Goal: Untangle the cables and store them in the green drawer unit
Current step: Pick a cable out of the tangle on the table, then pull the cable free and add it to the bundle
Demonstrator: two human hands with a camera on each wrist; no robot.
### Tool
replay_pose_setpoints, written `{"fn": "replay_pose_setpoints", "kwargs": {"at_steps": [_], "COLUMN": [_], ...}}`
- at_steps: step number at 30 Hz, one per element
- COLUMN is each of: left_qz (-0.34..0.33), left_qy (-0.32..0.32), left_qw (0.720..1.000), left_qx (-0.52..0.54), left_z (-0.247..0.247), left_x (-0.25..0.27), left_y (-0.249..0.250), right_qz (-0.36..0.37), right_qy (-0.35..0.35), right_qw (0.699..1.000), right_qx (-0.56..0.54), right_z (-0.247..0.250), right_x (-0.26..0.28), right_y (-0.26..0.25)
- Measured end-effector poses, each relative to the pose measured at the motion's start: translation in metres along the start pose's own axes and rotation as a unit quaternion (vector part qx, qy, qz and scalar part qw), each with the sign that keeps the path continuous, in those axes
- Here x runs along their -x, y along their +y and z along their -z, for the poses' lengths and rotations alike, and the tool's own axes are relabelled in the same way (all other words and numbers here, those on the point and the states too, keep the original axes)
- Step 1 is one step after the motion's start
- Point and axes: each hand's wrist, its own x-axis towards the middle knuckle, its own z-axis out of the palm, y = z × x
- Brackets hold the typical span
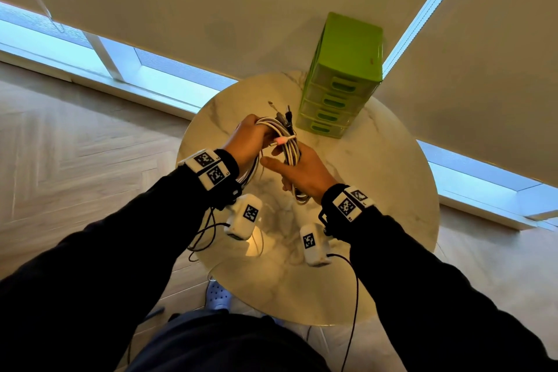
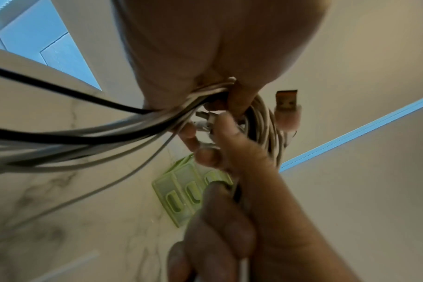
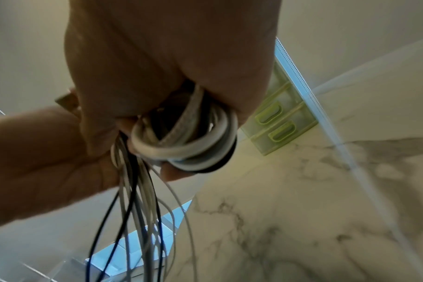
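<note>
A tangled bundle of white, grey and black cables [image 1: 285, 142] hangs above the round marble table [image 1: 377, 190]. My left hand [image 1: 246, 137] grips the bundle's upper left part, fingers curled round the strands [image 2: 157, 118]. My right hand [image 1: 297, 170] grips the lower right part, where looped cables [image 3: 188, 141] bunch in its fist. An orange-tipped USB plug [image 2: 286, 101] sticks out of the bundle. The green drawer unit [image 1: 341, 78] stands at the table's far side, all its drawers closed.
The drawer unit's green handles [image 3: 275, 122] face the hands. Beyond the table are a pale roller blind and low windows [image 1: 90, 54]. Wood floor lies to the left. Thin black leads dangle from the wrist cameras [image 1: 244, 214] over the table's near edge.
</note>
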Motion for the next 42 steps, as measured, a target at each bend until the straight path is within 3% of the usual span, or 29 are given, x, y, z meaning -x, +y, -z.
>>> {"fn": "replay_pose_setpoints", "kwargs": {"at_steps": [15,20,26,31,35,39,40,42], "left_qz": [0.062,0.069,0.061,0.011,-0.008,0.013,0.008,-0.004], "left_qy": [0.005,-0.005,-0.048,-0.092,-0.181,-0.352,-0.354,-0.315], "left_qw": [0.989,0.99,0.991,0.992,0.983,0.918,0.909,0.916], "left_qx": [0.133,0.125,0.109,0.091,-0.019,-0.181,-0.222,-0.248], "left_z": [-0.007,-0.006,-0.004,-0.003,0.013,0.031,0.031,0.029], "left_x": [-0.001,-0.008,-0.014,-0.017,-0.002,0.016,0.015,0.013], "left_y": [-0.001,0.002,0.007,0.005,-0.016,-0.042,-0.048,-0.054], "right_qz": [-0.063,-0.062,-0.056,-0.034,-0.004,-0.027,-0.032,-0.033], "right_qy": [0.005,0.002,-0.102,-0.053,0.008,0.012,0.003,-0.01], "right_qw": [0.998,0.997,0.98,0.985,0.983,0.955,0.946,0.931], "right_qx": [0.028,-0.044,-0.159,-0.158,-0.186,-0.294,-0.321,-0.363], "right_z": [-0.021,-0.021,-0.017,-0.012,-0.007,-0.003,-0.004,-0.008], "right_x": [-0.02,-0.017,-0.007,-0.011,-0.016,-0.018,-0.018,-0.017], "right_y": [0.015,0.015,0.018,0.017,0.011,-0.001,-0.005,-0.012]}}
